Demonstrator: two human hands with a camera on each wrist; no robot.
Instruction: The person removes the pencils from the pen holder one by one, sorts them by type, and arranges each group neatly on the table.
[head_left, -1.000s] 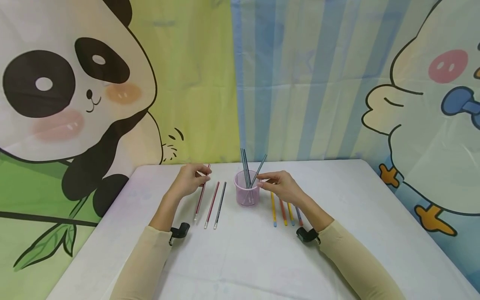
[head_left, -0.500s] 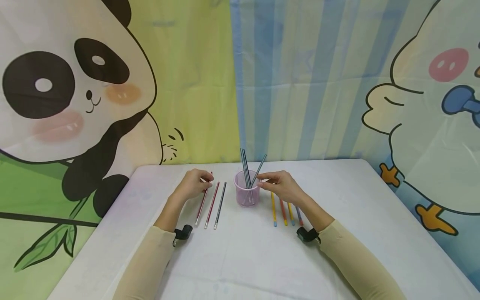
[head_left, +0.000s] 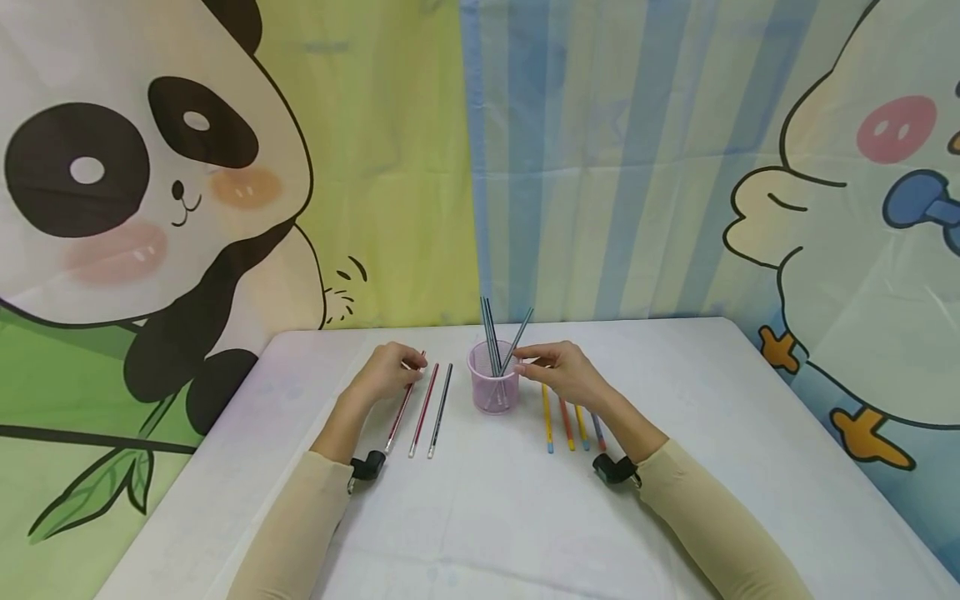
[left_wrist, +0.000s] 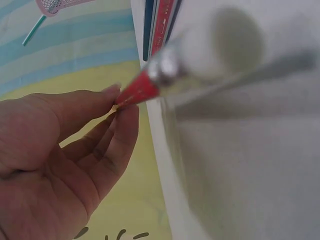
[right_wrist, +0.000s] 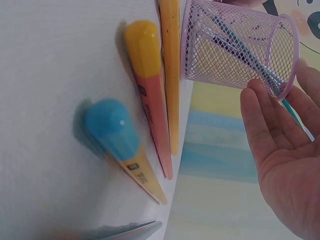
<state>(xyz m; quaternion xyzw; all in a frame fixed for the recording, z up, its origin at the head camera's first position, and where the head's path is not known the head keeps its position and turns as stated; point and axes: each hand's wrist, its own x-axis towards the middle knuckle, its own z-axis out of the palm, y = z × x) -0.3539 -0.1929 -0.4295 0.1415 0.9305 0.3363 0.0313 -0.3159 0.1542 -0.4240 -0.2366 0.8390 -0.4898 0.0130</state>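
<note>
My left hand (head_left: 386, 371) pinches a red pencil (head_left: 400, 417) between thumb and fingertips. In the left wrist view, that pencil's white eraser and metal band blur close to the camera. Beside it on the table lie another red pencil (head_left: 424, 408) and a dark pencil (head_left: 441, 408). At the centre stands a pink mesh pencil cup (head_left: 495, 397) holding several dark teal pencils (head_left: 491, 333), one leaning right. My right hand (head_left: 566, 371) holds the cup's right rim; the right wrist view shows its fingers (right_wrist: 257, 120) against the mesh.
Under my right hand lie several thick pencils with coloured ends, among them a yellow one (head_left: 547, 421) and an orange one (head_left: 567, 425). The white table (head_left: 480, 517) ends at a printed curtain (head_left: 405, 167) behind.
My left hand has come slightly lower and toward me with the red pencil, whose eraser end now sits nearer the front. My right hand and the cup stay in place.
</note>
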